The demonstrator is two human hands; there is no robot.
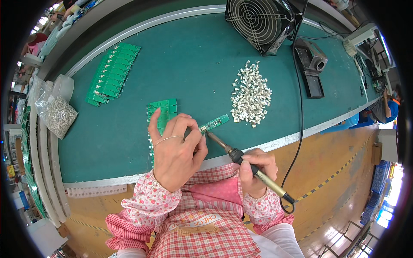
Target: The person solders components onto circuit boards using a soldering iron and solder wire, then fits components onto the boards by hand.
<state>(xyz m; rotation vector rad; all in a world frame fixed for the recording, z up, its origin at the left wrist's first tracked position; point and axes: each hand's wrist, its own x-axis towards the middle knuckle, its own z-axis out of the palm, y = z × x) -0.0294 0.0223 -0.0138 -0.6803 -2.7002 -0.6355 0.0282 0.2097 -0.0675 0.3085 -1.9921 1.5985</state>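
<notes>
My left hand (177, 152) rests over a green circuit-board panel (165, 109), little finger raised, thumb and curled fingers closed on a thin solder wire (167, 138) that loops across its back. My right hand (258, 170) grips a soldering iron (274, 185) by its handle, the tip angled up-left onto a small connector at the near end of a narrow circuit board (217, 121). The left fingertips are close beside that tip and partly hide the wire's end. A pile of small white connectors (251, 96) lies right of the narrow board.
Board panels (112, 73) lie stacked back left, beside a bag of small parts (60, 118) and a white roll (63, 87). A black fan (258, 23), an iron stand (312, 69) and a hanging cord are at right, on the green bench (193, 64). Another person (389, 109) sits far right.
</notes>
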